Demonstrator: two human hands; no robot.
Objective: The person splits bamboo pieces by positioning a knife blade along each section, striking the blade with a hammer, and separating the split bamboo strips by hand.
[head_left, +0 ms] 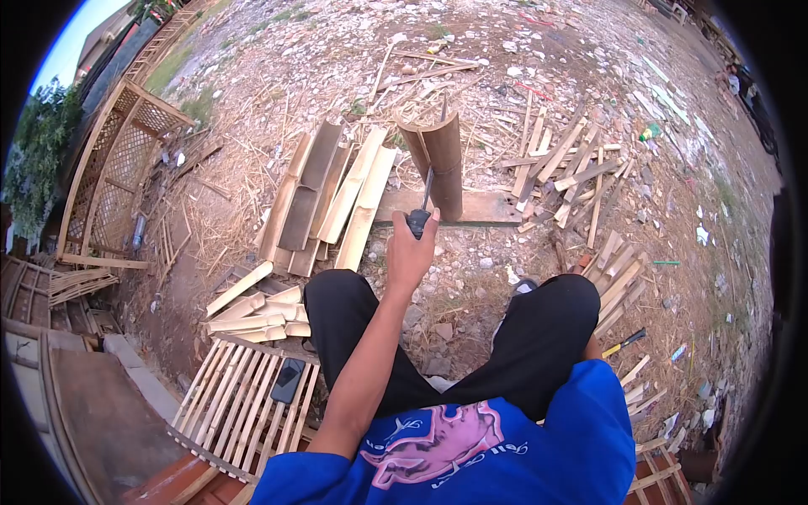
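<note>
My left hand is closed round the black handle of a long-bladed tool. The tool's thin blade runs up against an upright half-round bamboo piece, with its tip showing above the top edge. This piece stands on a wooden board lying on the ground. Split bamboo lengths lie to the left of it. My right hand is hidden beyond my right knee; only a bit of that arm shows beside the blue sleeve.
Bamboo strips are heaped at the right, with a yellow-and-black tool below. At the lower left a phone rests on a slatted bamboo rack. A lattice frame stands farther left.
</note>
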